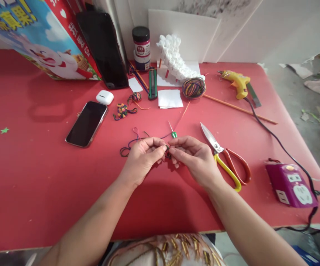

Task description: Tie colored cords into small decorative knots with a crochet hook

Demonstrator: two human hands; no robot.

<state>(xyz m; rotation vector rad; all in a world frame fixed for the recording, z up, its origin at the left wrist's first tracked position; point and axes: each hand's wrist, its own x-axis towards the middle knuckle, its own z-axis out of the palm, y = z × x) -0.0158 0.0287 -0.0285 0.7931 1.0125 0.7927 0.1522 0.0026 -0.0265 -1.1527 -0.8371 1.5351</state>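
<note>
My left hand (145, 157) and my right hand (195, 155) meet over the red table, each pinching a small dark piece of multicoloured yarn (168, 151). Fingers hide most of that piece. Just beyond my right fingertips is a small tool with a green handle (174, 135) and a thin pale tip pointing away. Loose yarn (132, 141) curls on the table left of my left hand. A thin strand runs from near my fingers towards the variegated yarn ball (193, 88). Scissors (217, 148) with one red and one yellow handle lie open right of my right hand.
Further back are a phone (86, 124), a white earbud case (105, 97), a knitted scrap (121, 110), a green cutter (152, 84), and white paper (170, 99). A yellow glue gun (237, 82), its cord, and a purple power socket (291, 184) occupy the right side.
</note>
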